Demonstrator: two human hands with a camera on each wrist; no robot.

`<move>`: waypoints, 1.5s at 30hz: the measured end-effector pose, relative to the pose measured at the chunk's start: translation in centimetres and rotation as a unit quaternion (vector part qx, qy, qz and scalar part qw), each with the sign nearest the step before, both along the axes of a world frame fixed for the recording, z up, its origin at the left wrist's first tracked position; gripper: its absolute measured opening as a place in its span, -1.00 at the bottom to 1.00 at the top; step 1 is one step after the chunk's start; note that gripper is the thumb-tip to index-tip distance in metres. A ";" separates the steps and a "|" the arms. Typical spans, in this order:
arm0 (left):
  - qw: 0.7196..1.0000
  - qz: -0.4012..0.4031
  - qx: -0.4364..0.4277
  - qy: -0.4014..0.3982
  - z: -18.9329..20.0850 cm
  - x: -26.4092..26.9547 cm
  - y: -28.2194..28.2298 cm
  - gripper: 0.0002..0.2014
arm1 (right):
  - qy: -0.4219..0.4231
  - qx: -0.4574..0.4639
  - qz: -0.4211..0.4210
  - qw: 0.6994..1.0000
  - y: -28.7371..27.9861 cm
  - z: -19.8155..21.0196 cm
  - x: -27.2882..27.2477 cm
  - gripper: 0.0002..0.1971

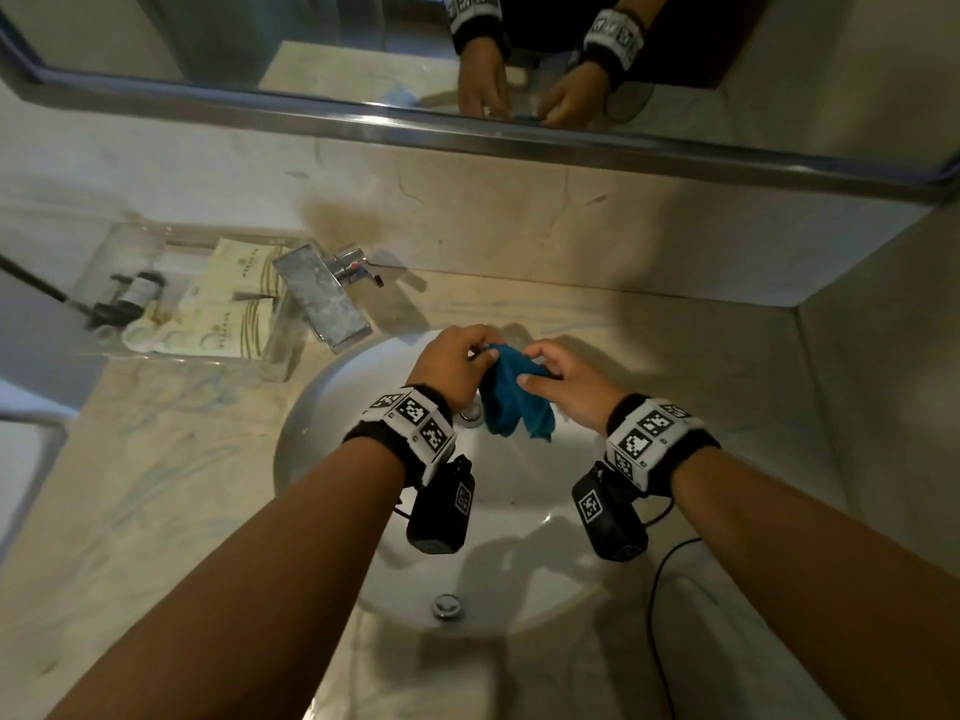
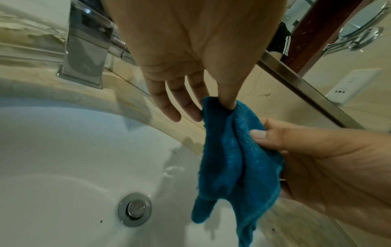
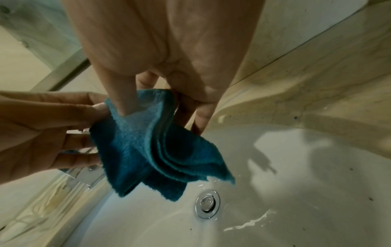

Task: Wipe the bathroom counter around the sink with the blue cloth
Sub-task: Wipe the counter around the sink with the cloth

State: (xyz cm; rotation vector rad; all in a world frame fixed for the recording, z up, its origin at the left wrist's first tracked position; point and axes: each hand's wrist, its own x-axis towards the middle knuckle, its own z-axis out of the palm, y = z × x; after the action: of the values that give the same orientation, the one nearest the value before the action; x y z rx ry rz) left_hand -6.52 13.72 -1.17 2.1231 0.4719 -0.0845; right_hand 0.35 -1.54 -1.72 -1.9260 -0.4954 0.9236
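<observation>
We start at our left hand (image 1: pixel 451 367), just above centre in the head view: thumb and forefinger pinch the upper edge of the blue cloth (image 1: pixel 514 394), the other fingers hanging straight and loose. Our right hand (image 1: pixel 563 379), just to the right of it, grips the same cloth by its other side, thumb pressed onto the fabric and fingers curled behind. The cloth hangs between the two hands in loose folds, its lower corners dangling free above the sink (image 1: pixel 332 407) and close over the drain (image 3: pixel 207 204), touching no surface that we can see.

Outward from there, the faucet (image 1: pixel 322 293) stands at the upper left of the basin, and a clear tray of toiletries (image 1: pixel 208 293) lies further left on the counter (image 1: pixel 156 485). Pale streaks show on the counter at the left, and water glints in the basin in the right wrist view. The mirror (image 1: pixel 311 44) runs along the top of the frame.

We judge this to be the preparing step: the cloth is being arranged or opened out over the basin, not yet wiping. Next we would gather it into a flat pad in one hand, carry it off the basin onto the counter and press it down to sweep around the rim, steering clear of the faucet base and the tray.
</observation>
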 end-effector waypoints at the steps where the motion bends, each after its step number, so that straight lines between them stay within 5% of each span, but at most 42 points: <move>1: 1.000 0.003 0.003 0.001 -0.2 0.0 0.1 -0.81 | -0.007 -0.004 0.000 1.000 0.2 -0.1 0.1 -0.82; 9: 1.000 0.009 -0.007 -0.003 -0.9 0.9 0.8 -0.84 | -0.067 -0.016 -0.062 0.996 0.9 -1.3 1.5 -0.82; 18: 0.966 -0.067 0.208 0.136 -5.0 1.7 2.2 -0.46 | -0.232 -0.089 -0.135 0.959 4.9 -2.3 8.0 -0.67; 27: 0.942 -0.064 0.271 0.187 -7.8 2.0 4.4 -0.26 | -0.318 -0.199 0.023 0.927 7.1 -8.6 8.5 -0.60; 30: 0.934 -0.060 0.285 0.204 -8.3 2.2 5.2 -0.26 | -0.296 -0.221 0.019 0.929 7.2 -8.9 8.6 -0.65; 37: 0.938 -0.061 0.299 0.163 -9.4 1.4 7.1 -0.24 | -0.370 -0.271 0.097 0.883 9.1 -8.8 8.7 -0.52; 39: 0.936 -0.068 0.309 0.150 -9.6 0.9 7.5 -0.24 | -0.373 -0.255 0.096 0.887 9.6 -8.8 8.8 -0.55; 43: 0.936 -0.064 0.314 0.147 -9.5 0.2 8.0 -0.25 | -0.281 -0.133 -0.003 0.950 13.1 -8.6 8.0 -0.78; 45: 0.941 -0.035 0.296 0.158 -9.2 -0.4 8.0 -0.25 | -0.268 -0.102 -0.006 0.958 15.4 -8.1 6.9 -0.86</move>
State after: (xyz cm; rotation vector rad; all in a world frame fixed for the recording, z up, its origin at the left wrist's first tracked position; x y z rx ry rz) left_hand -6.93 21.76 -10.39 2.7354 0.6740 -0.3687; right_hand 7.28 13.87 -9.84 -2.3736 -0.7207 0.4424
